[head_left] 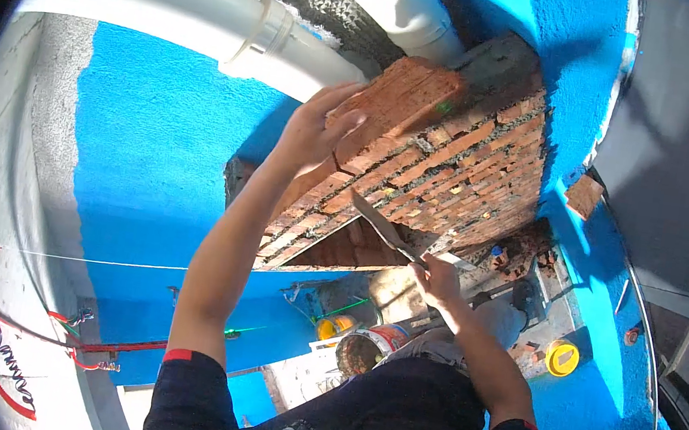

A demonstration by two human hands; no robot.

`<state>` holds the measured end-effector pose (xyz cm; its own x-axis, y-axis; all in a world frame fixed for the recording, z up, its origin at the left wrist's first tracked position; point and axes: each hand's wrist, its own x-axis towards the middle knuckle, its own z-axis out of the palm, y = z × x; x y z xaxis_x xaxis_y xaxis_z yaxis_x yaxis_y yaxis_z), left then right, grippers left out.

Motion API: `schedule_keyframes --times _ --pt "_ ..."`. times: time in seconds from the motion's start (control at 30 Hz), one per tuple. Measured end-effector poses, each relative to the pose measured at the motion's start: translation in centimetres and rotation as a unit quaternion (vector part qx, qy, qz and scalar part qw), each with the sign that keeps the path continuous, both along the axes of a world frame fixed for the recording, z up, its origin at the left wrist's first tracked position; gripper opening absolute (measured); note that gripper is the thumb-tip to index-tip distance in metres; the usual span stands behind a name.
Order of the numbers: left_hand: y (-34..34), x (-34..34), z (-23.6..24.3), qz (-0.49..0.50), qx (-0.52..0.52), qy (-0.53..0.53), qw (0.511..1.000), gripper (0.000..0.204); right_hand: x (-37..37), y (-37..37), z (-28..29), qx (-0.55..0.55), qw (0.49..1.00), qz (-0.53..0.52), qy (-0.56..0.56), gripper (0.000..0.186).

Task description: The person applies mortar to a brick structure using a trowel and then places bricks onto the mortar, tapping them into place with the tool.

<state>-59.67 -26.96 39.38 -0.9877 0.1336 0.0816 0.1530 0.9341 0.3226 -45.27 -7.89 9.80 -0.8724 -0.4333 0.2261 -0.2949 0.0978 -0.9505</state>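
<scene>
A red-brown brick lies at the top of a brick wall with grey mortar joints. My left hand grips the near left end of this brick, its fingers over the top and its thumb along the side. Lower down, my right hand is closed round the handle of a trowel. The trowel's narrow blade points up and left, in front of the wall face and below the brick. Part of the handle is hidden in my fist.
Thick white pipes run just beyond the wall top. Below stand a mortar bucket and a yellow round container. A white string and red cord stretch at left. A loose brick rests at right.
</scene>
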Motion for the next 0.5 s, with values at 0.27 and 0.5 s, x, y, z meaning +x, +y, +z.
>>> schedule_keyframes --times 0.27,0.5 --pt "2.4 12.7 -2.8 -0.025 0.009 0.127 0.992 0.031 0.7 3.5 0.6 -0.035 0.98 -0.089 -0.177 0.033" --pt "3.5 28.7 -16.9 0.105 0.078 -0.228 0.965 0.026 -2.8 -1.3 4.3 -0.075 0.953 -0.164 -0.244 0.027"
